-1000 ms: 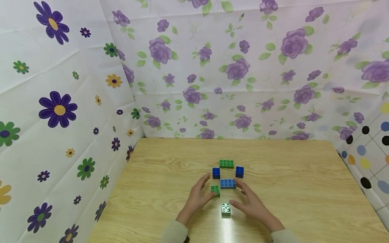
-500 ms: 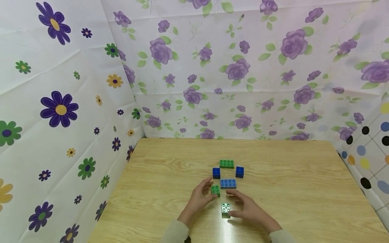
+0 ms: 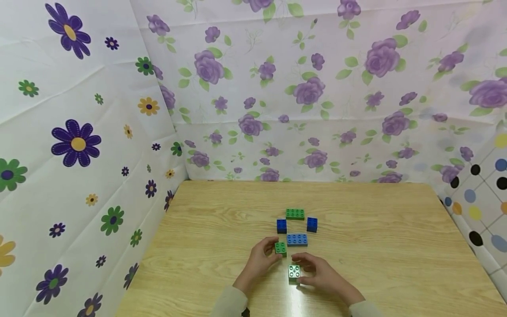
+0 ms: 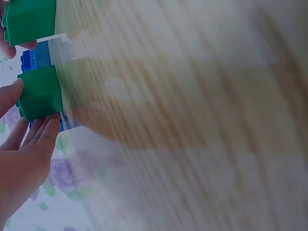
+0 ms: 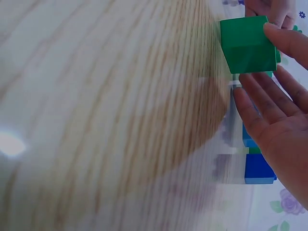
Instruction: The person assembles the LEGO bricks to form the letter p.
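Between the thumb and fingers of my left hand (image 3: 259, 260) is a green square building block (image 3: 280, 249) with studs on top. The left wrist view shows the thumb against one side of that green block (image 4: 41, 94) and the fingertips at the opposite side. My right hand (image 3: 320, 274) pinches a second green square block (image 3: 294, 272), nearer to me and shiny under the light. Its thumb lies over an upper edge of this block (image 5: 250, 45) in the right wrist view, fingers along the far side. Both blocks sit at the wooden table.
Just beyond the hands lies a light blue rectangular block (image 3: 297, 240). Farther back are two dark blue square blocks (image 3: 281, 226) and a green rectangular block (image 3: 295, 214). Flowered cloth (image 3: 253, 145) hangs behind the wooden table (image 3: 376, 229).
My right hand has come back toward me from beside the light blue block and closed around the nearer green block. The left fingers have drawn in around the other green block.
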Demonstrator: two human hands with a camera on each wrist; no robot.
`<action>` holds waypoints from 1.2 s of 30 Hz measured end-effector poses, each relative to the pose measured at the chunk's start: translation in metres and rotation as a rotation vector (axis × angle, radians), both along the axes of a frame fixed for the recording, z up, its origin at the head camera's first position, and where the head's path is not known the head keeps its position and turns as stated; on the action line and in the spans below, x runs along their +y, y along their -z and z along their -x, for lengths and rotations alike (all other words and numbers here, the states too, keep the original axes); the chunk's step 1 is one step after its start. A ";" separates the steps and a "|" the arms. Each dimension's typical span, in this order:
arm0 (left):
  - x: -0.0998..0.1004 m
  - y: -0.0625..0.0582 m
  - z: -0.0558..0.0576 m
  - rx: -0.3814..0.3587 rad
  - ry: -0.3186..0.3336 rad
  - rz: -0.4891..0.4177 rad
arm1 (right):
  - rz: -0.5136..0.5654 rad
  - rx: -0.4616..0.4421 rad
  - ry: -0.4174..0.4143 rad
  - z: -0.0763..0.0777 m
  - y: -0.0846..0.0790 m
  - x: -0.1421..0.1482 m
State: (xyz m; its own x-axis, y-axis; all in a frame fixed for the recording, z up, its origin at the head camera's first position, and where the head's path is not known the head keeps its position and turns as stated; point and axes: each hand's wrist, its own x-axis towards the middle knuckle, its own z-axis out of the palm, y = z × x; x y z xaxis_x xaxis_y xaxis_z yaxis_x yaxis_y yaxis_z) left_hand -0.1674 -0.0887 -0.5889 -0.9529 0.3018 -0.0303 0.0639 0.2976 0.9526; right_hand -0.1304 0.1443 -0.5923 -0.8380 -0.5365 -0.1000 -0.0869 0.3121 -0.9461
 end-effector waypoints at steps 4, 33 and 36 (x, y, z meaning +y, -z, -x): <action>0.000 0.003 0.001 0.006 -0.004 0.012 | 0.004 -0.006 -0.001 0.000 0.000 0.000; 0.001 0.002 0.000 -0.040 -0.031 0.030 | -0.002 -0.032 0.026 -0.002 0.002 0.002; 0.001 0.002 -0.001 -0.037 -0.031 0.029 | 0.001 -0.031 0.033 -0.002 0.001 0.002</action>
State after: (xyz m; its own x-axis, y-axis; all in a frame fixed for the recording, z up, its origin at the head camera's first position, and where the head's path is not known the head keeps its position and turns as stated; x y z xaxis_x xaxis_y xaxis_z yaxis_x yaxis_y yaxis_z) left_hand -0.1666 -0.0879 -0.5909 -0.9598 0.2709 -0.0741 0.0192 0.3265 0.9450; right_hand -0.1282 0.1460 -0.5930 -0.8518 -0.5086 -0.1256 -0.0476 0.3138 -0.9483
